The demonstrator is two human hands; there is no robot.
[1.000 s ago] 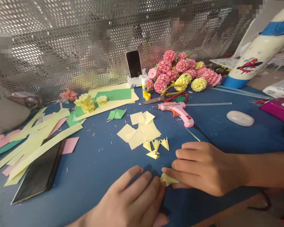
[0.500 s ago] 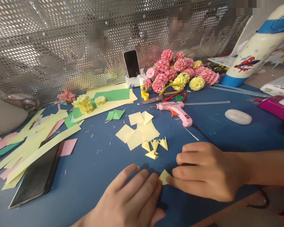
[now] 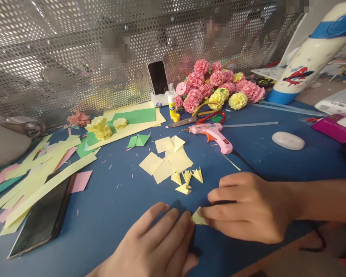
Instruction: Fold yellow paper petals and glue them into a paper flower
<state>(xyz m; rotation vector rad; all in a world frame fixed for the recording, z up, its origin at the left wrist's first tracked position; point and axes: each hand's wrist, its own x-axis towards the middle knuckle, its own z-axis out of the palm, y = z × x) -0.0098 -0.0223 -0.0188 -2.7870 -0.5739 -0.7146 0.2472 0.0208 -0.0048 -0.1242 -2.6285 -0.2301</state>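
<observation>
A small folded piece of yellow paper (image 3: 198,217) lies on the blue table between my hands. My right hand (image 3: 245,207) presses its right side under curled fingertips. On the other side, the fingers of my left hand (image 3: 158,234) hold its left edge down; the tips partly hide the grip. Just beyond sit several small pointed yellow folds (image 3: 187,177). Farther back is a loose cluster of pale yellow paper squares (image 3: 178,159), some overlapping.
A pink glue gun (image 3: 215,132), scissors (image 3: 187,121) and a glue stick (image 3: 172,105) lie behind. Pink and yellow paper flowers (image 3: 202,84) are heaped at the back. Paper strips (image 3: 49,184) cover a dark phone (image 3: 43,219) at left. A bottle (image 3: 308,57) stands at right.
My right hand has shifted slightly left, its fingers covering more of the folded yellow paper. The left hand stays nearly in place. The whole view has slid a little.
</observation>
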